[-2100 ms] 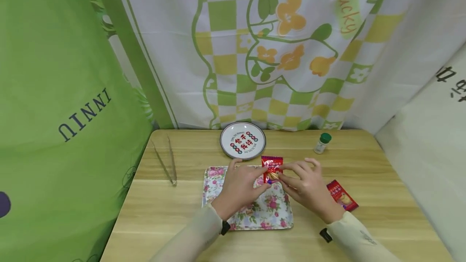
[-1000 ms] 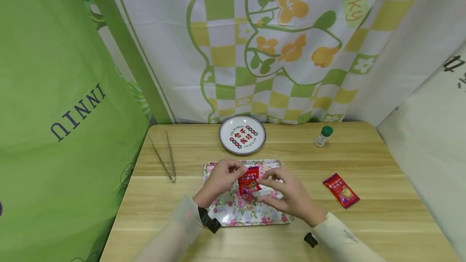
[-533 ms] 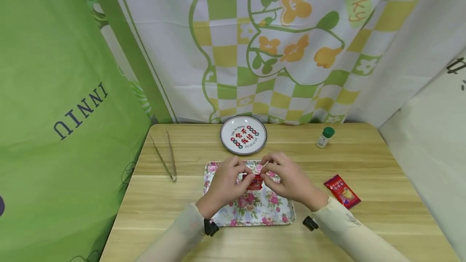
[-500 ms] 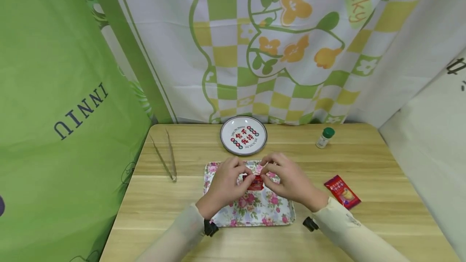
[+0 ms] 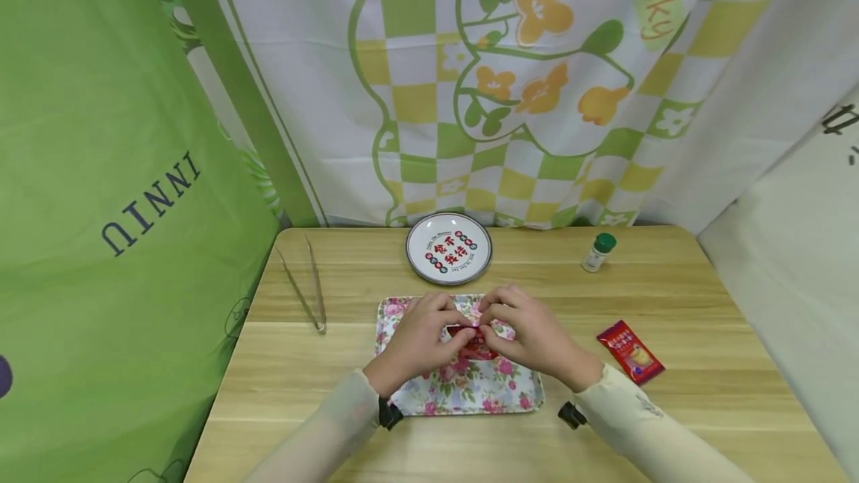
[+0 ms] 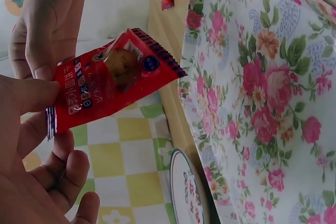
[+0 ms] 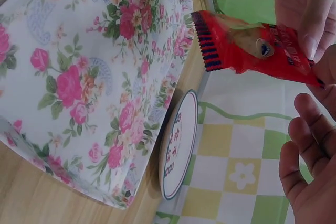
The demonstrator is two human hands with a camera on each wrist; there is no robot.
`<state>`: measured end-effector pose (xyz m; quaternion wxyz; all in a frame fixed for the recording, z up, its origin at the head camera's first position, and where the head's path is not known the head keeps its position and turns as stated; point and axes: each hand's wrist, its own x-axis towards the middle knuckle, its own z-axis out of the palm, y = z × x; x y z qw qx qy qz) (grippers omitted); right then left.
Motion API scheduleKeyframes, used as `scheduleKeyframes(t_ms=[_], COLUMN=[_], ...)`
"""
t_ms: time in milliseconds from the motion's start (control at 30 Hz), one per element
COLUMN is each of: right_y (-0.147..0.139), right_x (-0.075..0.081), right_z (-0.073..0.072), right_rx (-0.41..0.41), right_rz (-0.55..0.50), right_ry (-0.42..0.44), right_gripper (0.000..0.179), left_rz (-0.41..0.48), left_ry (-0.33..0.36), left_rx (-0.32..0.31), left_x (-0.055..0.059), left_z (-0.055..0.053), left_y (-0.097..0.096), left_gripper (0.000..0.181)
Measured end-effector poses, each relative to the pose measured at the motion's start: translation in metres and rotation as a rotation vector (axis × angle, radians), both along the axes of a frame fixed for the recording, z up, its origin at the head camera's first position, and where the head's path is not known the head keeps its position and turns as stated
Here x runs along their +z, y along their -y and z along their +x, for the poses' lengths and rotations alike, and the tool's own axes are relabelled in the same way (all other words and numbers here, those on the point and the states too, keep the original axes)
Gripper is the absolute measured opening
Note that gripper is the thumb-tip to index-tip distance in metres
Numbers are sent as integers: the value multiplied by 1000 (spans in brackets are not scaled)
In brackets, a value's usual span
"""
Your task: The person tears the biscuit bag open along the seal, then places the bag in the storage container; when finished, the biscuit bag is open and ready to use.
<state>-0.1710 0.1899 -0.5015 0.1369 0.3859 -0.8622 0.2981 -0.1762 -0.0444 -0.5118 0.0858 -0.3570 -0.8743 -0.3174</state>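
The left grip (image 5: 421, 335) and right grip (image 5: 535, 332) pinch one edge of a red cookie packet (image 6: 113, 81), held between them above the floral tray (image 5: 470, 393); beyond them sits a printed plate (image 5: 449, 248), rightward a second packet (image 5: 631, 352).

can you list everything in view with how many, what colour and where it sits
held packet: 1, red, between both hands above the tray
loose packet: 1, red, right side of the table
tray: 1, white with pink flowers, front middle
plate: 1, white with dark rim, behind the tray
tongs: 1, metallic, left side
bottle: 1, green cap, back right
table: 1, light wood, under everything
patterned cloth: 1, white, green and yellow, behind
green cloth: 1, green, far left
sleeves: 2, cream, front
left grip: 1, pinching the packet
right grip: 1, likewise
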Motion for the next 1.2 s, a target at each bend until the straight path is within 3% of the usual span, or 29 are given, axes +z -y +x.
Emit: scheduleKeyframes(t_ms=[300,467,567,733,967,1200], right_y=[-2,-5,-6,-5,-3,-2], right_x=[-2,-8,-13,-18,-20,-20], right_z=[3,2,2,1,-3,-4], right_rx=[24,72,94,116,112,86], right_rz=[-48,-142,-180,-177,-123,-94], right_ry=[81,58,28,-11,-53,-25], right_gripper=[6,12,16,16,14,16], left_rz=[181,279,292,210,15,-21], left_ry=[147,290,308,152,-89,-257], left_rx=[-99,-132,-144,-160,-103,-81], left_x=[-4,-8,-11,-15,-13,-12], left_z=[-1,-1,-1,-2,-1,-2], left_y=[-1,1,1,-3,-8,-10], left_gripper=[13,18,20,17,19,19])
